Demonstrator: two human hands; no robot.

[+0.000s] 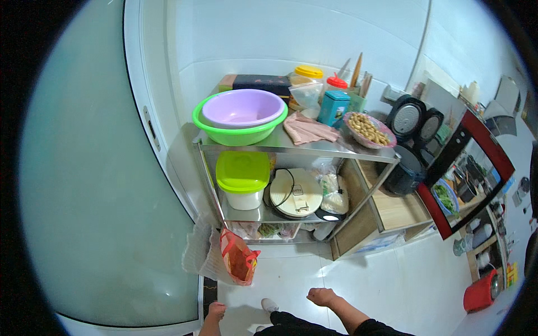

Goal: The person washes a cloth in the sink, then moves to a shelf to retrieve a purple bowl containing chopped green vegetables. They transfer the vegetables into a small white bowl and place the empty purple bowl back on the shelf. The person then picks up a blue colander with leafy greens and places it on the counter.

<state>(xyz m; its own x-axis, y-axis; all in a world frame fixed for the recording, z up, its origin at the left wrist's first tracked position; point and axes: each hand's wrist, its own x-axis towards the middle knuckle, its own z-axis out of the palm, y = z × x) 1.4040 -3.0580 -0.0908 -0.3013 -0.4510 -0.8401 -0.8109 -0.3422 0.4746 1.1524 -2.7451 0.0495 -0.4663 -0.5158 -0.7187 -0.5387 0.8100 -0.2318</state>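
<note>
My left hand hangs at the lower left above the floor, fingers curled, below a red shopping bag. My right hand is held over the white floor tiles at the lower middle, its fingers curled too, with nothing seen in it. Before me stands a metal shelf rack. Its top holds a purple basin inside a green basin, a pink cloth, a teal tin and a bowl of peanuts. Below are a green-lidded container and a round cream electric appliance.
A frosted glass door fills the left side. Right of the rack, a dark rice cooker with raised lid stands on a wooden cabinet, beside a red-framed panel. A red bin is at the lower right.
</note>
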